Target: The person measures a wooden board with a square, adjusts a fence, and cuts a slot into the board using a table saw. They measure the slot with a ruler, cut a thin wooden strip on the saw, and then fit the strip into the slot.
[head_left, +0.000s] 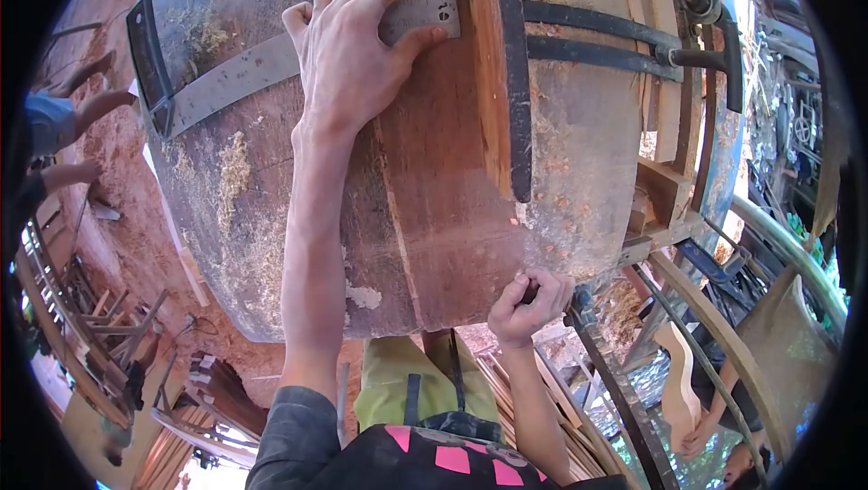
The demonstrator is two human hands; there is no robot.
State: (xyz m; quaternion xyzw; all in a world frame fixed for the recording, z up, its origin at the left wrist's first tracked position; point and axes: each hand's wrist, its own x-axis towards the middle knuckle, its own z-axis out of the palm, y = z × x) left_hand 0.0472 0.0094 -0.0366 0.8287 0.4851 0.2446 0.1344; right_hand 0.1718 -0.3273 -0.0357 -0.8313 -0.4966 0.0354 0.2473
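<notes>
My left hand [348,65] is closed over the far end of a steel square [244,79], its thumb and fingers gripping the blade near the hole. The square's dark arm [149,61] stands at the left side of the worktop. Beneath the blade lies a reddish-brown board [443,192]. Against its right side sits a wooden strip [491,65], pressed by a dark metal clamp jaw [515,83]. My right hand [532,307] is curled into a fist at the near edge of the worktop; a small dark spot shows inside, too little to name.
The worktop [262,174] is worn and dusted with sawdust. Two clamp bars [597,38] run right to a handle [731,61]. A wooden frame [665,192] stands at the right edge. People are at far left and lower right, where a hand [701,431] touches a curved wooden piece [678,381].
</notes>
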